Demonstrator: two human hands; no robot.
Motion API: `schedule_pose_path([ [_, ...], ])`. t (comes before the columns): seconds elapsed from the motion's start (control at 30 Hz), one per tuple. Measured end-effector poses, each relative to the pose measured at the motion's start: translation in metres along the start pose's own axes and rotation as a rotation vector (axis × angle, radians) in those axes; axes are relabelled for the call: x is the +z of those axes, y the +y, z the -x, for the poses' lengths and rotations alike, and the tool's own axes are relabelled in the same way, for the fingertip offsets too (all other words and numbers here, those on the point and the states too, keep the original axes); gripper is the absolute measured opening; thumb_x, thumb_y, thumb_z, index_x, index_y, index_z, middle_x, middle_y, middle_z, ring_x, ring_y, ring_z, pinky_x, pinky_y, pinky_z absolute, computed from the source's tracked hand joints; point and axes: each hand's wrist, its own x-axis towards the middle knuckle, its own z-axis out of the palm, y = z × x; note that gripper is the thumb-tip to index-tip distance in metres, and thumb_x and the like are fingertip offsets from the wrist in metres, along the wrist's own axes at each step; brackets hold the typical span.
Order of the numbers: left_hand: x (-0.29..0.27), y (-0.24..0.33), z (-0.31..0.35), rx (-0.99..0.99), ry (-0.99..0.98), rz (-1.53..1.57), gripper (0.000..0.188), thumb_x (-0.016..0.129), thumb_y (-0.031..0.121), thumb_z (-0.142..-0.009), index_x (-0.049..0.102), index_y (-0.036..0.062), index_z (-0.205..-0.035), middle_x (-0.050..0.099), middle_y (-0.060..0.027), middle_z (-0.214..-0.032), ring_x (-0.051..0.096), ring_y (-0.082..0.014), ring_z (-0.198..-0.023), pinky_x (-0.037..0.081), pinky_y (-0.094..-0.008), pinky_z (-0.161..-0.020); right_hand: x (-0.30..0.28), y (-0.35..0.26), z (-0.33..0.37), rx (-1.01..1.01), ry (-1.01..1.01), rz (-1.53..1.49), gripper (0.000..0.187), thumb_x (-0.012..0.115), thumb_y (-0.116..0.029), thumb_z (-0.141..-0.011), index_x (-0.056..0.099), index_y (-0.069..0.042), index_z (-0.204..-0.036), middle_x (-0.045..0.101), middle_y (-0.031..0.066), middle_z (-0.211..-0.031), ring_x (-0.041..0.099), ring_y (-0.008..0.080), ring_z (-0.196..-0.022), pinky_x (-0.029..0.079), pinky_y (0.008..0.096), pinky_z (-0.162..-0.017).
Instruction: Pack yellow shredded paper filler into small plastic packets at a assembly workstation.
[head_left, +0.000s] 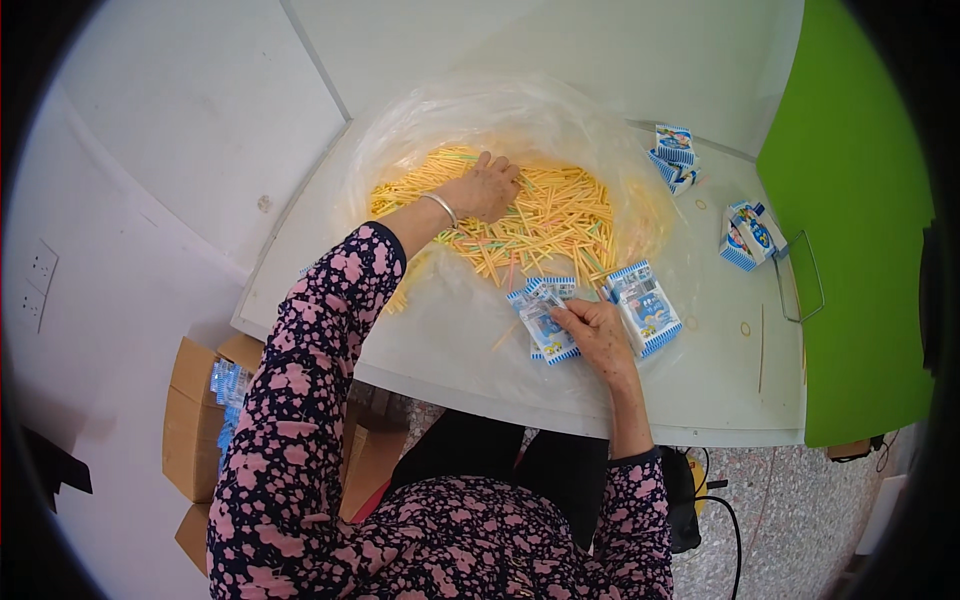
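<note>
Thin sticks (560, 218), mostly yellow with some pale green and pink, heaped loose inside a clear plastic bag (440, 108) spread open on the tabletop (715, 395). Hands well apart from each other. Left hand (487, 190) down at the middle of the heap, fingers bent among the sticks; cannot tell any grip on them. Right hand (597, 335) clamped on a blue-and-white packet (548, 325), thumb on top, near the front edge of the heap, with more of the same kind overlapping behind. Just beside the right hand, on its right, another packet (645, 310), lying face up. Farther right, near a green panel (860, 220), a packet bundle (748, 238) next to a bent wire stand (803, 280). Toward the far edge, a packet pile (674, 150). At lower left, below tabletop height, an open cardboard box (190, 420) with blue packets (230, 385) inside.
</note>
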Motion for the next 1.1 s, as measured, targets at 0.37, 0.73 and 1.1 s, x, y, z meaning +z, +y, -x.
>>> schedule_pose_path([
  [0.37,0.014,0.006,0.006,0.014,0.281,-0.109,0.013,0.05,0.009,-0.076,0.054,0.0031,-0.087,0.054,-0.0094,-0.088,0.047,-0.0235,-0.092,0.033,-0.0404,-0.083,0.001,0.0,-0.002,0.0,0.01,0.001,0.025,0.058,-0.018,-0.085,0.061,0.003,-0.073,0.046,-0.0072,-0.055,0.038,0.0018,-0.053,0.032,0.0202,-0.05],
  [0.73,-0.043,0.013,0.018,-0.399,0.175,0.687,0.016,0.042,0.011,-0.084,0.05,-0.0008,-0.091,0.059,-0.0148,-0.09,0.055,-0.0282,-0.092,0.037,-0.0451,-0.079,-0.005,0.005,-0.007,0.015,0.186,-0.328,0.02,0.057,-0.019,-0.086,0.063,-0.002,-0.078,0.056,-0.0047,-0.067,0.046,0.0017,-0.06,0.039,0.0184,-0.061],
  [1.1,-0.041,0.037,0.002,-0.826,0.323,2.642,0.02,0.04,0.014,-0.091,0.047,-0.0008,-0.102,0.056,-0.0159,-0.095,0.058,-0.0282,-0.09,0.049,-0.0389,-0.073,0.027,-0.048,-0.06,0.053,0.505,-1.126,0.017,0.048,-0.018,-0.091,0.058,-0.007,-0.1,0.061,0.0002,-0.091,0.054,0.0103,-0.081,0.042,0.0244,-0.075],
])
